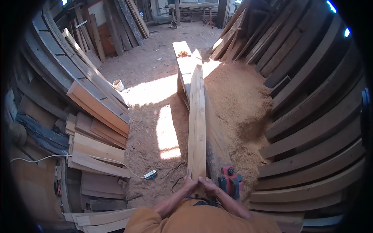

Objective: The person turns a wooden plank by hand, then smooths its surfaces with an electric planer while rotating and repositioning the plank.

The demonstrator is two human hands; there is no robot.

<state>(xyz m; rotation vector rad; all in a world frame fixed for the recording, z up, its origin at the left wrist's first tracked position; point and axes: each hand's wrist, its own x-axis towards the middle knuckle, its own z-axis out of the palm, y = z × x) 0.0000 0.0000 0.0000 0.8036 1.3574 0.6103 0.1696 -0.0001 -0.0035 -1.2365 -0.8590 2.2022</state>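
From the left, we log a white power strip (pixel 150 174) on the floor. Our left hand (pixel 189 184) holds the near end of a long wooden beam (pixel 197 128), lying lengthwise over the desk (pixel 218 149). Our right hand (pixel 209 186), fingers likewise gripping it; just rightward, a red power tool (pixel 233 182).

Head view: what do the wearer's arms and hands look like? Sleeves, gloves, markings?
Orange-brown top with matching plain sleeves that leave the forearms bare. Left hand and right hand are ungloved. Any small rings or markings would be too small to tell.
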